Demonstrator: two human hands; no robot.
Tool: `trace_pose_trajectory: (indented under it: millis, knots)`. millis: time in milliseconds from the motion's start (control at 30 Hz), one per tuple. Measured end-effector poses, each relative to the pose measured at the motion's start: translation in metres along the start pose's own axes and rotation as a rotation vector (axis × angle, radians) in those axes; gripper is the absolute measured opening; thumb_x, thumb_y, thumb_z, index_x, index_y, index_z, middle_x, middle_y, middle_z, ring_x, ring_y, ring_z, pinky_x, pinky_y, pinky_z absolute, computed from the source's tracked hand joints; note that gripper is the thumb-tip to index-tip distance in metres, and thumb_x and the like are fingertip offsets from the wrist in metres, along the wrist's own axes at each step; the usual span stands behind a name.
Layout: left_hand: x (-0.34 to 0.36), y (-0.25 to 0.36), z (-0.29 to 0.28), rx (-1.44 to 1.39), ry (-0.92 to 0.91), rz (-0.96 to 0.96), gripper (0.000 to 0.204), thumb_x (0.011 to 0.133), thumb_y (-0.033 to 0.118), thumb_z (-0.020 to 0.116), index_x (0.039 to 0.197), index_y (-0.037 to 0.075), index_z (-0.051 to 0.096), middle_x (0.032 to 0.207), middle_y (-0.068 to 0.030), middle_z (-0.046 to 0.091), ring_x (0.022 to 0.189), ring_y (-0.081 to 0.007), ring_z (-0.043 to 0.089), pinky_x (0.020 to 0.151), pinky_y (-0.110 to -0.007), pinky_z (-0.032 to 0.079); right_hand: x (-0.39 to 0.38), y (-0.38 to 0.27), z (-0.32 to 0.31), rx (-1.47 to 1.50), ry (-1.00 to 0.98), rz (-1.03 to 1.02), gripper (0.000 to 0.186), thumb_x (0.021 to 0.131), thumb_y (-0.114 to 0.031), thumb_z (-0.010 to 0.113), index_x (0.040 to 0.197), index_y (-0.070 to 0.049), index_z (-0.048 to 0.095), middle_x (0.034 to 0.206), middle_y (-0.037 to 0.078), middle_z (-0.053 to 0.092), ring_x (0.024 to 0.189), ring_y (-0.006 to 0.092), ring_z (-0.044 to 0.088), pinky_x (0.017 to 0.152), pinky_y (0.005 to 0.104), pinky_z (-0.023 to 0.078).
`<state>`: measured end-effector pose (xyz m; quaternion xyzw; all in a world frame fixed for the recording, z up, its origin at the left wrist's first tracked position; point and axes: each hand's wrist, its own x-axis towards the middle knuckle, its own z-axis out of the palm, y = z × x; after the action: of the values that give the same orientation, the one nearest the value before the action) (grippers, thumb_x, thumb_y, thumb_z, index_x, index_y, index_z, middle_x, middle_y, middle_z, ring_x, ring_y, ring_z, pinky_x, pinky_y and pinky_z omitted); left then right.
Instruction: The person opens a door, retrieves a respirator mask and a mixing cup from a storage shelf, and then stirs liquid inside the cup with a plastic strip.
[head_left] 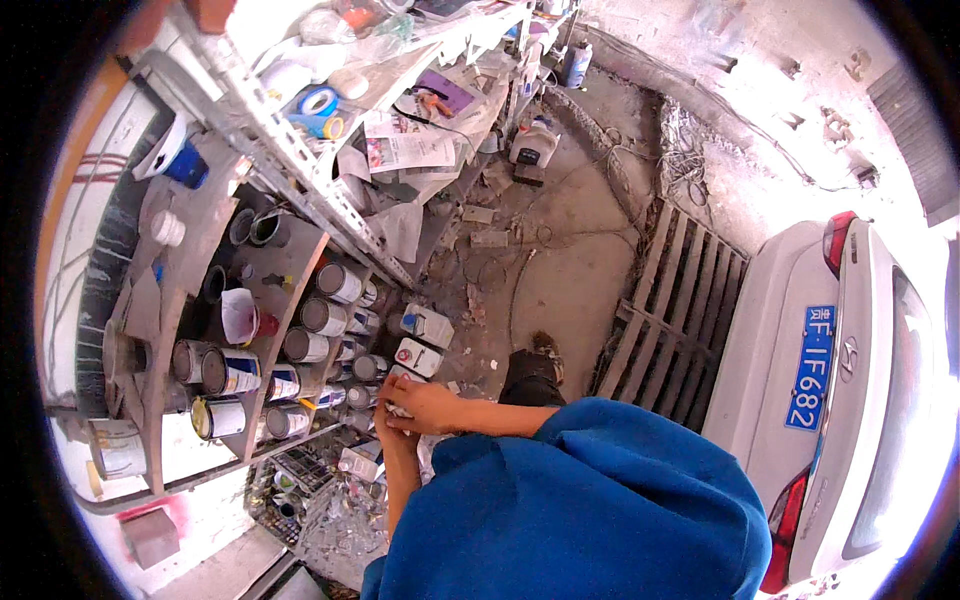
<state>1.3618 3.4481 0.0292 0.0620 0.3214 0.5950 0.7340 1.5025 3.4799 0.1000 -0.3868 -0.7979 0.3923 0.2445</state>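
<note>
My right hand and my left hand meet in front of the lower shelf, fingers curled together. Between them shows a bit of something small and whitish, mostly covered by the fingers; its kind cannot be made out. Just beyond the hands stand a white rectangular can with a red mark and a white can with a blue label. Round paint cans line the shelf close to my left hand.
A shelving rack with many paint cans rises at left. Above it, a cluttered bench holds tape rolls and newspaper. A slatted metal grate and a parked white car are at right. A cable crosses the floor.
</note>
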Motion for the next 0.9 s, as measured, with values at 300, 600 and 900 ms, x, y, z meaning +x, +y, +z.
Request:
trace_pose_trajectory:
  millis: [300, 600, 900]
  knots:
    - [0.072, -0.137, 0.074, 0.159, 0.221, -0.060, 0.038, 0.096, 0.031, 0.047, 0.124, 0.006, 0.054, 0.123, -0.0111, 0.057, 0.115, -0.0279, 0.055, 0.097, -0.042, 0.047, -0.039, 0.149, -0.121, -0.195, -0.329, 0.050, 0.039, 0.079, -0.027, 0.066, 0.112, -0.007, 0.061, 0.119, 0.013, 0.056, 0.104, 0.0338, 0.060, 0.077, 0.0456, 0.054]
    - [0.163, -0.251, 0.198, 0.118, 0.448, -0.442, 0.032, 0.096, 0.035, 0.050, 0.116, 0.012, 0.058, 0.119, -0.0096, 0.059, 0.114, -0.0277, 0.055, 0.095, -0.046, 0.048, -0.096, 0.241, -0.258, -0.248, -0.178, 0.089, 0.034, 0.075, -0.018, 0.063, 0.107, -0.006, 0.063, 0.121, 0.011, 0.059, 0.107, 0.0322, 0.059, 0.082, 0.0428, 0.053]
    - [0.243, -0.245, 0.172, 0.253, 0.561, -0.403, 0.035, 0.093, 0.044, 0.053, 0.106, 0.013, 0.060, 0.093, -0.0092, 0.060, 0.079, -0.0275, 0.056, 0.068, -0.041, 0.047, -0.023, 0.299, -0.321, 0.228, -0.367, 0.135, 0.034, 0.087, -0.031, 0.064, 0.114, -0.010, 0.066, 0.109, 0.015, 0.066, 0.100, 0.0365, 0.061, 0.082, 0.0428, 0.051]
